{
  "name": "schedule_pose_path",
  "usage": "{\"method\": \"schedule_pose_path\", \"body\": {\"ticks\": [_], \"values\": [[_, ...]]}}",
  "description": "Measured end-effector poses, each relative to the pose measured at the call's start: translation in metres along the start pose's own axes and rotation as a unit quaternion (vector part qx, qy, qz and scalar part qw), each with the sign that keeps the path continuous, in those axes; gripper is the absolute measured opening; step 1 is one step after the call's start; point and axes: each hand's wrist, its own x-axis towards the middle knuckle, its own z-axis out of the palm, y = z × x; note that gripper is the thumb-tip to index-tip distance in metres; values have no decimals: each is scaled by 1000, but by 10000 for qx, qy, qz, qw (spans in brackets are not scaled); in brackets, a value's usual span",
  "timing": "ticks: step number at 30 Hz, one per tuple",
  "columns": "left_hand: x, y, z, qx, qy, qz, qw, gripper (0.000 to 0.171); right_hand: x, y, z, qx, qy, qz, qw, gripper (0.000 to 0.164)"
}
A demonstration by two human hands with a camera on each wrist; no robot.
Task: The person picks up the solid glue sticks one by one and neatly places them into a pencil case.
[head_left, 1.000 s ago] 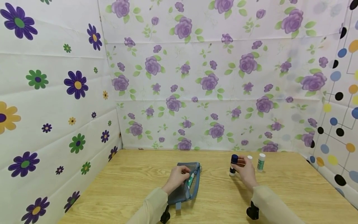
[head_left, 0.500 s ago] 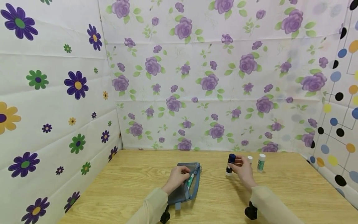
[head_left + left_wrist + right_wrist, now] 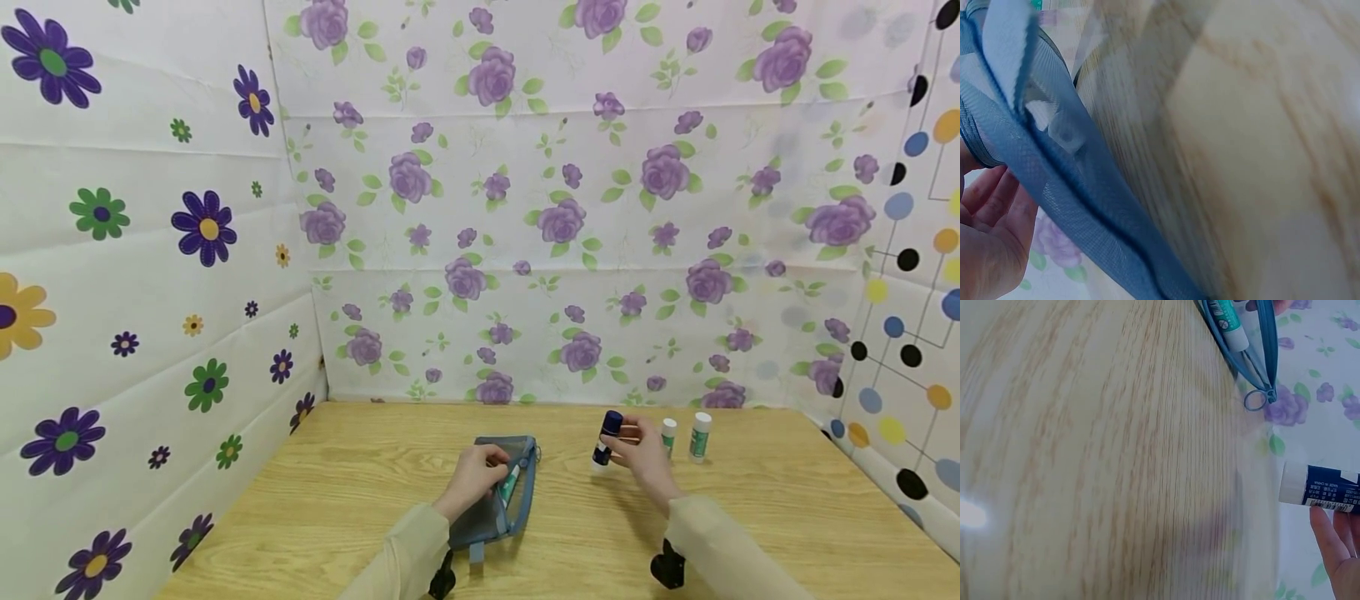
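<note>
My left hand (image 3: 478,472) grips the side of a blue mesh zip pouch (image 3: 472,525) lying on the table. In the left wrist view its fingers (image 3: 997,200) reach behind the pouch's edge. The pouch's mouth is unzipped, and a green-and-white glue stick (image 3: 510,486) lies inside it. My right hand (image 3: 647,458) holds a dark blue glue stick (image 3: 608,435) between thumb and fingers, to the right of the pouch. That stick is slightly tilted, its blue cap up and its white base (image 3: 1293,482) down; it appears just above the table.
Two green-and-white glue sticks with white caps stand beyond my right hand: a smaller one (image 3: 668,433) and a larger one (image 3: 700,437). Bare wood table (image 3: 570,517) lies between pouch and right hand. Flower-printed cloth walls (image 3: 525,333) enclose the back and sides.
My right hand has carried the dark blue glue stick left towards the pouch, tilting it a little. More of the smaller green-and-white stick now shows. The left hand and pouch stay put.
</note>
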Motion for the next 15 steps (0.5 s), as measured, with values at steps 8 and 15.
{"method": "schedule_pose_path", "body": {"ticks": [8,15], "values": [[0,0,1,-17,-20,-52,10000,15,1,-2,5,81,-98,98,9999,50],[1,-1,1,38,1,0,10000,15,-2,-7,12,205,-227,231,9993,46]]}}
